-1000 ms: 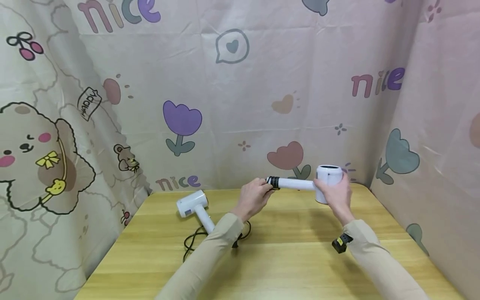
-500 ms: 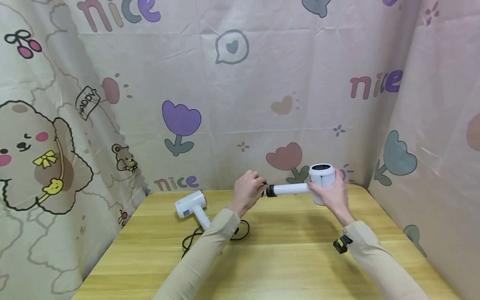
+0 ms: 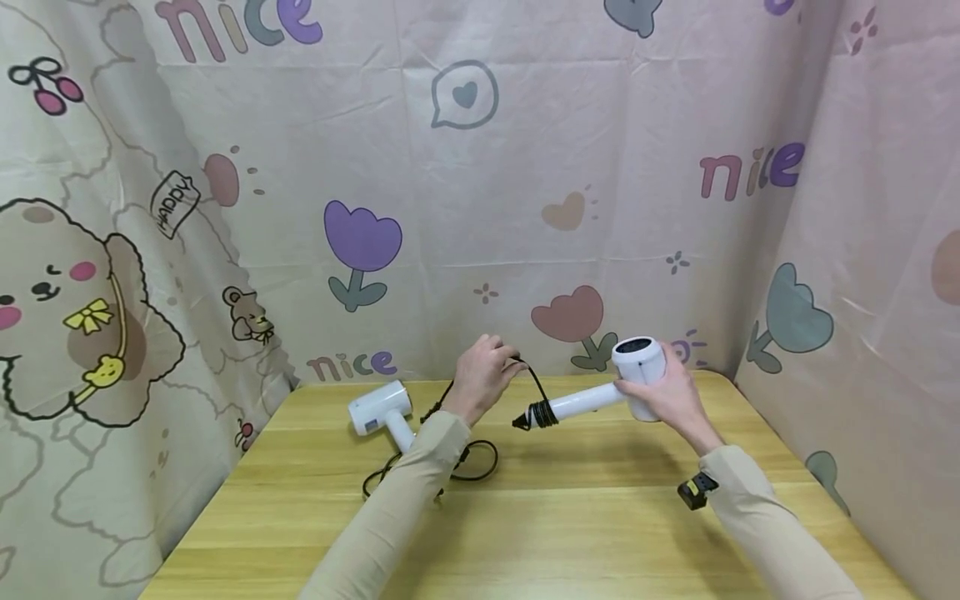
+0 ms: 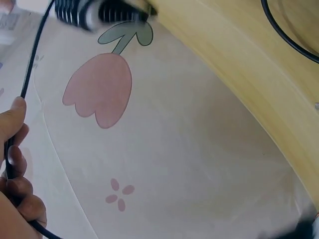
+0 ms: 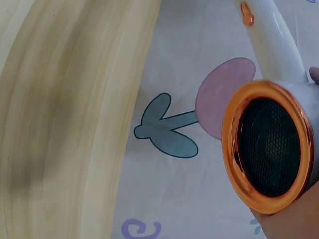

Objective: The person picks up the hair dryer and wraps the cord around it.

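In the head view my right hand (image 3: 675, 398) grips a white hair dryer (image 3: 643, 368) round its barrel, above the table, its handle sloping down to the left. Black cord (image 3: 543, 413) is wound in several turns round the handle's end. My left hand (image 3: 482, 379) pinches a stretch of this cord up and left of the coil; more of it runs down behind the wrist. The left wrist view has the cord (image 4: 31, 64) crossing between thumb and curled fingers (image 4: 20, 186). A copper-coloured ring (image 5: 230, 144) frames the dark grille in the right wrist view.
On the table's left lies a second white hair dryer (image 3: 381, 408), partly behind the left sleeve. Loops of black cord (image 3: 491, 460) lie near it on the wooden table (image 3: 585, 533). A printed cloth (image 3: 450, 200) hangs behind and at both sides.
My left hand has moved left, away from the coil, drawing out a length of cord. The held hair dryer has shifted slightly left and its handle end has dipped.
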`<action>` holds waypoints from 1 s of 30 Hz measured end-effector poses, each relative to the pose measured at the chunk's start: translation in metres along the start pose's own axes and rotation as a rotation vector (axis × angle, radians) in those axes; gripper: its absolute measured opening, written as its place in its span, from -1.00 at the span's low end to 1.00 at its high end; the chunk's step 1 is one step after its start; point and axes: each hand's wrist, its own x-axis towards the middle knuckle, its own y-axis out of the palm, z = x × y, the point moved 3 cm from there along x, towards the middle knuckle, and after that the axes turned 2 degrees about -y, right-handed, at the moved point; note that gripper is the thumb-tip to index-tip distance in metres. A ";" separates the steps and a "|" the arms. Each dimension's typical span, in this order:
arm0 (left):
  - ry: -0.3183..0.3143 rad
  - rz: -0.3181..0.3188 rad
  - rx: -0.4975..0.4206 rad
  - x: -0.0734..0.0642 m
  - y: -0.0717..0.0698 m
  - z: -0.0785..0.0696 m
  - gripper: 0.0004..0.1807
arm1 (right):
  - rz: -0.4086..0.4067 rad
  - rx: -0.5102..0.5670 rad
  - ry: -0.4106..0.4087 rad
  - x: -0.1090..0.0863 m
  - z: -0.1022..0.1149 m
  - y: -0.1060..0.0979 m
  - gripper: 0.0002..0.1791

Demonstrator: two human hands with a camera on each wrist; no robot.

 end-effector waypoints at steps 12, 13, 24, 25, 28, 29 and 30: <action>-0.104 -0.040 -0.064 0.000 -0.002 0.010 -0.76 | 0.091 0.067 -0.045 0.000 -0.006 -0.005 -0.06; -0.115 -0.038 -0.070 0.000 -0.001 0.012 -0.76 | 0.105 0.089 -0.043 0.000 -0.006 -0.005 -0.07; -0.363 0.078 -0.272 -0.006 0.012 0.038 -0.81 | 0.218 0.264 0.028 -0.009 -0.013 -0.008 -0.15; -0.378 0.087 -0.273 -0.007 0.013 0.041 -0.82 | 0.222 0.270 0.034 -0.009 -0.014 -0.008 -0.15; -0.394 0.112 -0.249 -0.012 0.018 0.044 -0.81 | 0.229 0.308 0.056 -0.009 -0.017 -0.008 -0.16; -0.393 0.119 -0.241 -0.013 0.020 0.044 -0.80 | 0.230 0.320 0.064 -0.009 -0.018 -0.008 -0.17; -0.392 0.128 -0.227 -0.014 0.022 0.044 -0.79 | 0.230 0.336 0.077 -0.009 -0.019 -0.008 -0.18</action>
